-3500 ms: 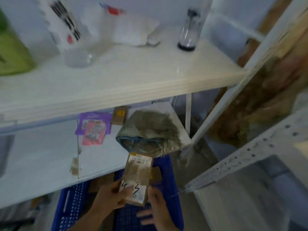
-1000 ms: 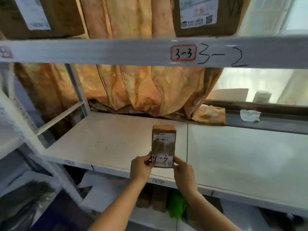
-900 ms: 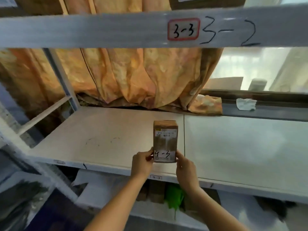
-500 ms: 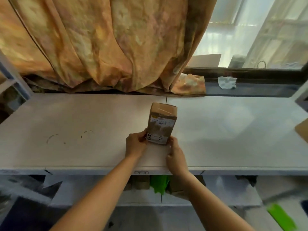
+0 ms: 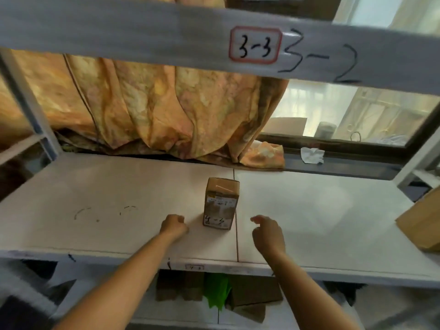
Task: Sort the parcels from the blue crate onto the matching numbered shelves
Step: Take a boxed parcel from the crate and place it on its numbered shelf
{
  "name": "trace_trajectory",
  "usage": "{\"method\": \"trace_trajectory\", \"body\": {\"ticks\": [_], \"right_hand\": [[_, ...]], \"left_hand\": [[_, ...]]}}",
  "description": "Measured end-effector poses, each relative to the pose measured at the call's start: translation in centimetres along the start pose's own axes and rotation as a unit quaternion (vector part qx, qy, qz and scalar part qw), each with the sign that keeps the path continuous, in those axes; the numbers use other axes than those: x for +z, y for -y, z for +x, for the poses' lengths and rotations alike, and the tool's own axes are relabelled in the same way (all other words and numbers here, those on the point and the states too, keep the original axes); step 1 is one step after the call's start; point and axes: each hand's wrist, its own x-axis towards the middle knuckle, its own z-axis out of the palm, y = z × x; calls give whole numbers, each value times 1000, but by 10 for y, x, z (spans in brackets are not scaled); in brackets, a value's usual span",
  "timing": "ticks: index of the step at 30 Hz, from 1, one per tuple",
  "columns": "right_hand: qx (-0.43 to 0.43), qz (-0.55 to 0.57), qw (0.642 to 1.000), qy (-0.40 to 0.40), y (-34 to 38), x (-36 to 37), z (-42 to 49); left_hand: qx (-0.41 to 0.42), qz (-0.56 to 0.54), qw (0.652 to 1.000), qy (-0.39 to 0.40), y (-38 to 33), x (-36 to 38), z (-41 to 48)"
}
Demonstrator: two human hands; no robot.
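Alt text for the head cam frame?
A small cardboard parcel marked 4-3 stands upright on the white shelf, with the left hand and right hand either side of it, neither touching. The beam above is labelled 3-3; an orange curtain hangs behind.

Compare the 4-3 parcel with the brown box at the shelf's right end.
The 4-3 parcel stands upright mid-shelf, wholly in view; the brown box sits at the right end, cut off by the frame. The parcel shows a printed label and handwritten number; the box's visible faces are plain. The parcel looks smaller than the box. Both are brown cardboard on the same white shelf.
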Motion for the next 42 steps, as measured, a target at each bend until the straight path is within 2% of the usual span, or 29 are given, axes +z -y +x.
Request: {"method": "trace_trajectory", "body": {"ticks": [2, 3, 5, 7, 9, 11, 16, 20, 24, 26, 28, 34, 39, 42], "right_hand": [[-33, -128, 990, 38, 7, -34, 4], [-54, -191, 977, 83, 14, -50, 2], [-101, -296, 930, 191, 34, -71, -8], [-147, -336, 893, 262, 61, -79, -24], [-194, -313, 885, 285, 98, -80, -41], [-258, -284, 883, 269, 145, -85, -66], [-471, -260, 813, 220, 254, -114, -153], [-597, -166, 768, 164, 328, -142, -224], [-686, -116, 702, 152, 365, -155, -301], [-702, -121, 686, 151, 372, -153, -331], [-711, -132, 671, 164, 377, -148, -355], [-726, -182, 640, 176, 393, -111, -418], [-722, -180, 637, 199, 423, -75, -480], [-719, -165, 640, 214, 436, -44, -525]], "left_hand": [[27, 134, 990, 17, 4, -31, -25], [43, 216, 976, 9, 7, -46, -39], [70, 353, 933, -18, 8, -75, -70], [79, 414, 906, -33, 4, -101, -103], [71, 418, 904, -53, -3, -126, -139], [69, 409, 904, -107, -4, -152, -176], [-20, 367, 898, -241, 31, -209, -296], [-116, 352, 857, -360, 89, -247, -417], [-239, 364, 803, -407, 135, -271, -529], [-287, 358, 781, -423, 146, -276, -569], [-304, 346, 776, -431, 159, -278, -595], [-325, 322, 792, -404, 207, -270, -637], [-359, 307, 784, -404, 261, -285, -662], [-336, 287, 796, -414, 285, -291, -650]]}}
